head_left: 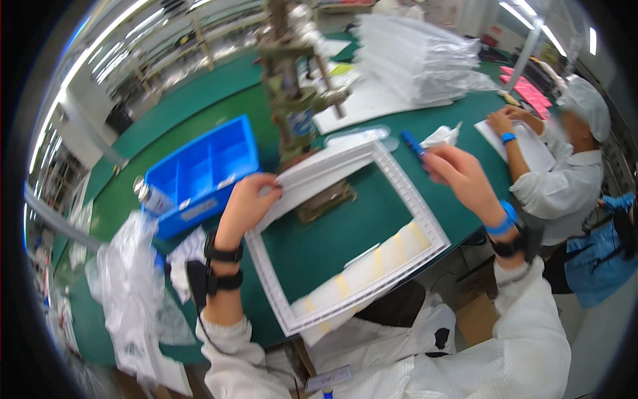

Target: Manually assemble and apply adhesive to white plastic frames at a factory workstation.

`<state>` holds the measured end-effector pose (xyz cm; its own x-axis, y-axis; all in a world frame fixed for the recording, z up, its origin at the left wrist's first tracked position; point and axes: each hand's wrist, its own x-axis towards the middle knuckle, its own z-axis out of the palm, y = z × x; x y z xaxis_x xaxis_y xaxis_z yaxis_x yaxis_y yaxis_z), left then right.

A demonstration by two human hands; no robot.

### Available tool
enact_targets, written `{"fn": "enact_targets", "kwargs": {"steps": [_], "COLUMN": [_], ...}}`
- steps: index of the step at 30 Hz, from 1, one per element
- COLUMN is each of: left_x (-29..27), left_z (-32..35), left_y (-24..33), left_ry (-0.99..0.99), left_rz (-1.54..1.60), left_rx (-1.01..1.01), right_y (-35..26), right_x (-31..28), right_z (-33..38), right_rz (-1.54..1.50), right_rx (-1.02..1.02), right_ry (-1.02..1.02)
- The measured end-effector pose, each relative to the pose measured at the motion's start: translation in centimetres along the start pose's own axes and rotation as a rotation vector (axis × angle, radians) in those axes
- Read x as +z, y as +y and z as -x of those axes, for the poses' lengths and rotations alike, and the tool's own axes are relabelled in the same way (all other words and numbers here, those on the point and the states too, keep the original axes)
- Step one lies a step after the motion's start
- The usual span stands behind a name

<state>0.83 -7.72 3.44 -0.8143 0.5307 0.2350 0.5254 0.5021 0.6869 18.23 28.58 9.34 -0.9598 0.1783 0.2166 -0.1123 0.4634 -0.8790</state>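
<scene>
Green matting covers the counter [199, 106] of a bright workshop, and a large white rectangular frame [405, 199] lies flat on it directly ahead of the person. Fingers [269, 186] of the left hand [246, 206] curl over the frame's far-left corner and pinch its ribbed edge, so this hand grasps the frame itself. Fingers [432, 159] of the right hand [458, 176] are bunched together above the frame's far-right corner, close to a small blue pen-like piece [412, 143]; motion blur keeps me from telling whether they grip it or merely close near it. The frame's long axis runs from the near-left corner to the far-right one, so it stretches between both hands, with the left hand touching it and the right just off its rim. Pale yellow strips [372, 263] show along the frame's near side, closest to the person's white coat. Beyond the frame's far edge stands a small metal bench press [292, 86], and behind that a tall stack of white sheets [419, 60]. Left of the frame sits a blue compartment bin [206, 169], with crumpled clear plastic bags [133, 279] nearer the counter's left end. Right of the frame, well apart from it, a co-worker [565, 173] in white coat and cap leans over white sheets.
</scene>
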Motion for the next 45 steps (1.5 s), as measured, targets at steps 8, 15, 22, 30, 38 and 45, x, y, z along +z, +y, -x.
{"fn": "enact_targets", "kwargs": {"steps": [8, 15, 22, 30, 38, 45], "left_x": [-0.2, 0.3, -0.2, -1.6, -2.5, -2.9], "left_z": [-0.2, -0.2, 0.1, 3.5, 6.5, 8.0], "left_y": [-0.8, -0.7, 1.1, 8.6, 14.4, 16.8], "left_ry": [-0.084, -0.036, -0.028, -0.109, -0.041, 0.169], "left_rz": [-0.134, -0.107, -0.102, -0.038, 0.158, -0.067], "left_rx": [-0.150, -0.159, -0.232, -0.056, 0.298, 0.564], "right_y": [2.5, 2.8, 3.8, 7.4, 8.8, 8.2], "right_x": [1.7, 3.1, 3.6, 0.8, -2.4, -2.9], "right_z": [12.1, 12.6, 13.0, 18.6, 25.0, 26.7], "right_rz": [-0.093, -0.195, -0.207, -0.306, -0.290, -0.176], "right_rx": [0.453, 0.539, 0.448, 0.247, 0.055, -0.129], "right_ry": [0.185, 0.040, 0.124, 0.388, 0.565, 0.614]}}
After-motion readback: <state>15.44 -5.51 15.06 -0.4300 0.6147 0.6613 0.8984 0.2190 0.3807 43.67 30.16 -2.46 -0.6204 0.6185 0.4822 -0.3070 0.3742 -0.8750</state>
